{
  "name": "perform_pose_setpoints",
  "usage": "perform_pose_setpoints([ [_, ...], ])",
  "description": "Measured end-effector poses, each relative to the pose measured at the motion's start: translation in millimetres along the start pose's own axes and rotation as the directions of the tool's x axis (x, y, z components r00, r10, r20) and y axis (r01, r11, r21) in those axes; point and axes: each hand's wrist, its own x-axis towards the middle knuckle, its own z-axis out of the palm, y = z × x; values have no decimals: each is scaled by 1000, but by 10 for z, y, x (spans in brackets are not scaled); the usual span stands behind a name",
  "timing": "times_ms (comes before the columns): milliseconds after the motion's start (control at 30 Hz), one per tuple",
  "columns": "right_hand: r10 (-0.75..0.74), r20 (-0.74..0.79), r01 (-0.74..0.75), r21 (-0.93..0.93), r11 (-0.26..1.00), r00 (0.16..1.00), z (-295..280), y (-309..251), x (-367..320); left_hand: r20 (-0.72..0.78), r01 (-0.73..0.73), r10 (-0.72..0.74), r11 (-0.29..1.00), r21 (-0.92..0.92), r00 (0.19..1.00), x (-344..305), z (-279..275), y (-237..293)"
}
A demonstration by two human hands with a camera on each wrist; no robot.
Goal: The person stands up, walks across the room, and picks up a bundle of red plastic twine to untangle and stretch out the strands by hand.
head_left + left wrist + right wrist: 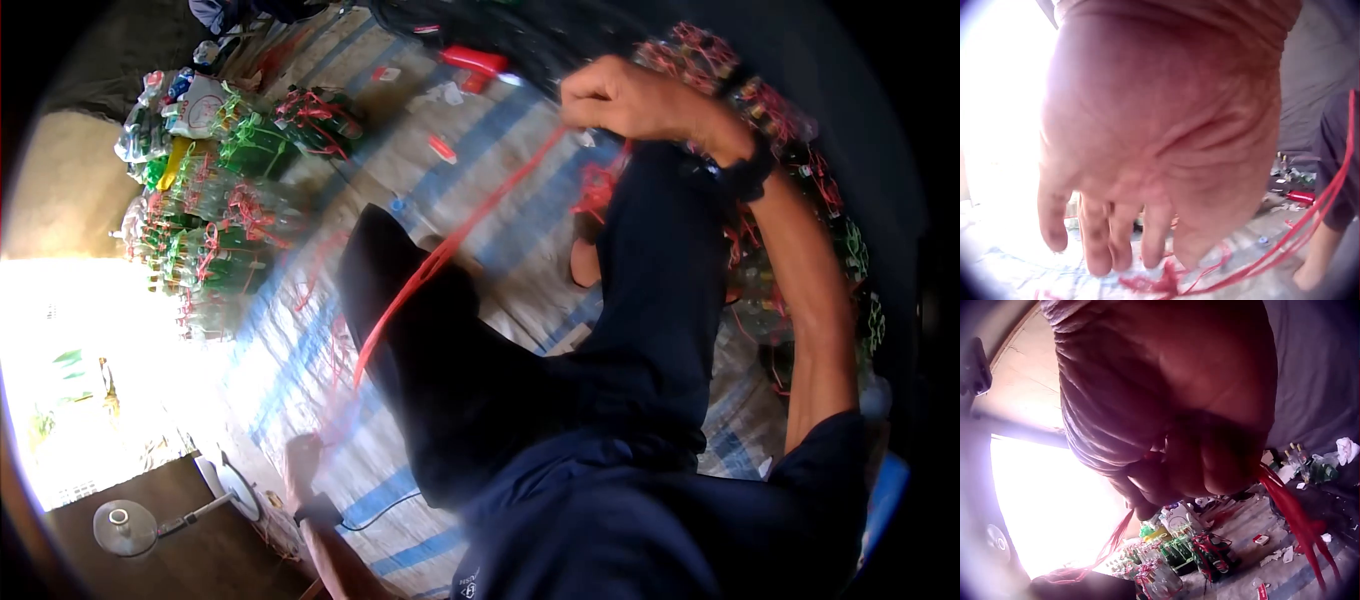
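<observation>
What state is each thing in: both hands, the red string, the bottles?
right hand: fist closed round the red string
red string: pulled in a straight line from the right hand down toward the left hand
left hand: fingers hang loose, string passes by the thumb, grip unclear
bottle bundles: tied with red string, piled on the mat
mat: spread flat, littered with scraps

String [440,255]: red plastic raffia, thin, slight gloss. Mat [520,190]: woven plastic, matt, coarse weave. Bottles [215,200]: clear and green, look plastic, glossy and smooth. Trousers [640,300]: dark cloth, matt. Wristband [745,175]: black, matt.
</observation>
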Motion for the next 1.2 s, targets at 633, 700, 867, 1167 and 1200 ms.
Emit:
perform_pose_setpoints([
  [633, -176, -143, 182, 31, 983, 974, 706, -720, 36, -105, -499, 728, 350, -793, 678, -126, -1380, 5136],
  [700, -169, -125, 179, 76, 981, 978, 694, -717, 17, -146, -540, 717, 359, -761, 682, -117, -1317, 5120],
  [867, -39, 24, 31, 259, 965, 999, 654, -676, 10, -232, -610, 714, 331, -720, 661, -117, -1317, 4982],
  [1167, -25, -31, 30, 187, 982, 999, 366, -217, 30, -269, -464, 430, 455, -761, 862, 101, -1445, 4190],
  [1200, -12, -51, 21, 194, 981, 999, 335, -139, 27, -270, -437, 369, 509, -742, 889, 153, -1463, 4054],
])
